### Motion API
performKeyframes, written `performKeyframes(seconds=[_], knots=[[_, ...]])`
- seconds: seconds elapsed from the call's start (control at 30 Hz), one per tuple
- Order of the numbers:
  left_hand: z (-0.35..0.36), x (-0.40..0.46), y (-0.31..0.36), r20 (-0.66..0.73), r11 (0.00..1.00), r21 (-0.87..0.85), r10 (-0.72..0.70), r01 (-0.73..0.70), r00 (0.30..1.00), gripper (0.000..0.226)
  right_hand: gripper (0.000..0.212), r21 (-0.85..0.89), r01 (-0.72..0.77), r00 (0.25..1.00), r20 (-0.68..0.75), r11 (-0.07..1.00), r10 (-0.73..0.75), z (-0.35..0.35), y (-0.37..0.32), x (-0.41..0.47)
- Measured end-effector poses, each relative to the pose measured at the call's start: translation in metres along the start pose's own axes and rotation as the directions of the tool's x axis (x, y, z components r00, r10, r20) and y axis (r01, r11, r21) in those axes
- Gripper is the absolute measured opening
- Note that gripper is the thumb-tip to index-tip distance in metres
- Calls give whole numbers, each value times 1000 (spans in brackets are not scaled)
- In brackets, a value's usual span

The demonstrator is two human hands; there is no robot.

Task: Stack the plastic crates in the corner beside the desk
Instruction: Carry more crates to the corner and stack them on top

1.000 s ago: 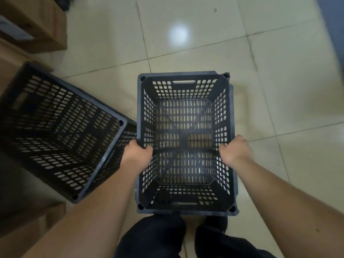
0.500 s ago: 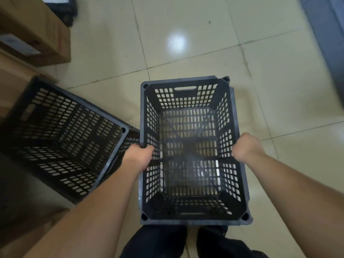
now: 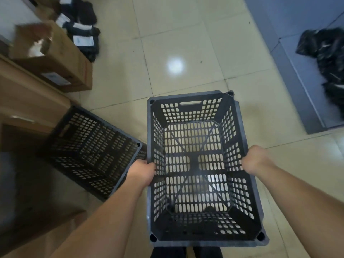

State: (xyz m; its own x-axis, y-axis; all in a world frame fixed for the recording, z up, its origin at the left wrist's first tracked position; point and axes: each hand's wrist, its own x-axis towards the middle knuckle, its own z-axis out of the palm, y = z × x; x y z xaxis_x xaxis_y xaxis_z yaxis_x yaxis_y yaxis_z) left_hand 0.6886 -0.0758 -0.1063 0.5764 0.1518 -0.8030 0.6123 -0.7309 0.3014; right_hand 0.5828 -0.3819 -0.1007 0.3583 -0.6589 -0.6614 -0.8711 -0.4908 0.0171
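I hold a black slotted plastic crate (image 3: 195,112) in front of me, above the tiled floor, its open top facing me. My left hand (image 3: 142,171) grips its left rim and my right hand (image 3: 254,161) grips its right rim, fingers curled over the edges. A second black crate (image 3: 89,149) stands on the floor to the left, turned at an angle, beside the wooden desk (image 3: 28,101). Its right corner lies just under my left hand.
A cardboard box (image 3: 61,66) stands on the floor beyond the desk, with dark bundles (image 3: 83,32) behind it. A grey raised platform (image 3: 297,58) with black bags (image 3: 327,51) fills the right. My dark trouser legs (image 3: 186,252) show below the crate.
The crate in my hands has risen and come nearer, looking larger. My view has tilted up, bringing the cardboard box, bundles and grey platform into sight.
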Motion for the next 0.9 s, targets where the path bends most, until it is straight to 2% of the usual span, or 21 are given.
performKeyframes(seconds=[0.17, 0.3, 0.33, 0.4, 0.5, 0.67, 0.9], knots=[[-38, -58, 1, -57, 997, -68, 22, -26, 998, 27, 12, -17, 59, 998, -27, 998, -60, -46, -16, -51], [-61, -93, -13, -142, 994, -107, 2, -18, 990, 14, 11, -56, 138, 989, -41, 989, -140, -71, -32, -85], [-66, -101, -19, -169, 995, -102, -4, -13, 986, 17, 15, -71, 161, 985, -42, 984, -165, -76, -37, -93], [-75, -118, -36, -210, 996, -86, -39, 21, 977, 23, 23, -109, 211, 975, -53, 972, -217, -86, -46, -112], [-85, -148, -60, -260, 993, -107, -82, 56, 962, 23, 23, -161, 283, 955, -47, 946, -294, -97, -59, -138], [-97, -203, -107, -338, 960, -253, -205, 121, 919, 14, 23, -238, 422, 901, 1, 875, -434, -99, -78, -185], [-102, -278, -191, -363, 882, -419, -378, 213, 851, 11, 16, -374, 573, 804, 83, 729, -589, -70, -91, -264]])
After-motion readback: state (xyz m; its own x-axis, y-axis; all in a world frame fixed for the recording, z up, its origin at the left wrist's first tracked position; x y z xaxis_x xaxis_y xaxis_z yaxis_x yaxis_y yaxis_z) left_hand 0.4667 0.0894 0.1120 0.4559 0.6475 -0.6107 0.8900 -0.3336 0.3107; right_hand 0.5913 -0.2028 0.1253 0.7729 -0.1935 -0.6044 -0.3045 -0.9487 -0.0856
